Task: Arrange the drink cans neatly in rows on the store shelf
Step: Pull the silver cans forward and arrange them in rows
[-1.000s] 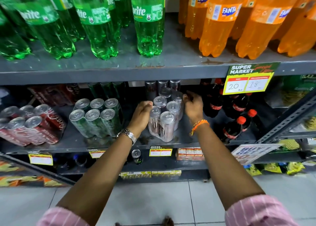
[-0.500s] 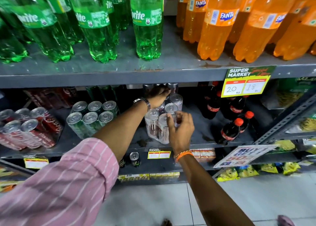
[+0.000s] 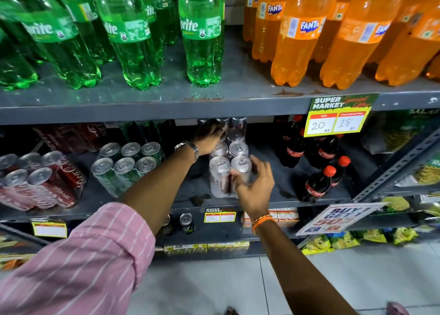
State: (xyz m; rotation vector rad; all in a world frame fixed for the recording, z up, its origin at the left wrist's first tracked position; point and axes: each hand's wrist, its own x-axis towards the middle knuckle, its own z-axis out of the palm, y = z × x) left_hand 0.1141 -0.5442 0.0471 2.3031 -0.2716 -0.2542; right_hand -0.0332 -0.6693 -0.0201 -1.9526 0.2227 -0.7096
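Silver drink cans stand in two rows running front to back on the grey middle shelf [image 3: 276,174]. My right hand [image 3: 256,191] cups the front right silver can [image 3: 241,166], thumb on its near side and fingers spread round its right side. The front left silver can [image 3: 219,172] stands touching it. My left hand [image 3: 209,136] reaches deep under the upper shelf, its fingers curled over a rear silver can [image 3: 222,124] in the left row. More silver cans [image 3: 238,149] fill the space between my hands.
Green cans [image 3: 123,167] and red cola cans [image 3: 35,183] sit in shrink-wrapped packs to the left, small cola bottles [image 3: 319,183] to the right. Sprite bottles [image 3: 202,41] and Fanta bottles [image 3: 297,41] stand on the upper shelf [image 3: 166,110]. A price tag [image 3: 338,119] hangs from its edge.
My left hand has gone from the front cans to the back of the row. My right hand has come forward from the rear right cans to the front right can.
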